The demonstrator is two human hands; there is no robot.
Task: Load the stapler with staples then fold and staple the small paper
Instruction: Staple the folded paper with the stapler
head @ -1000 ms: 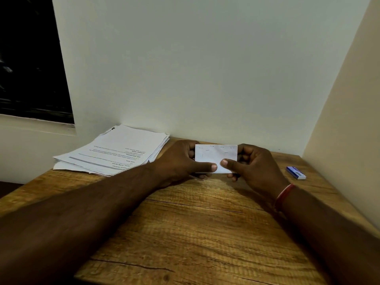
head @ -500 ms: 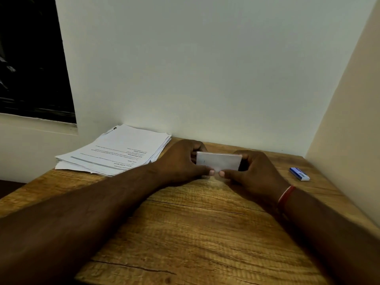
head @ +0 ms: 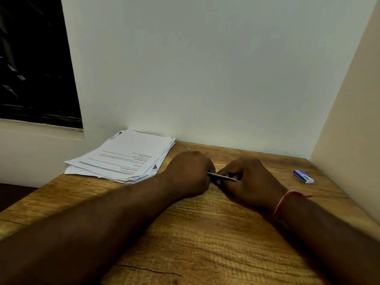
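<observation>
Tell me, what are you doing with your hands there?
A person holds a small paper between both hands, low over the table. The left hand grips one end, the right hand the other. The paper shows only as a thin edge, so it may be mid-fold. A stack of sheets lies to the left, a blue box to the right.
</observation>
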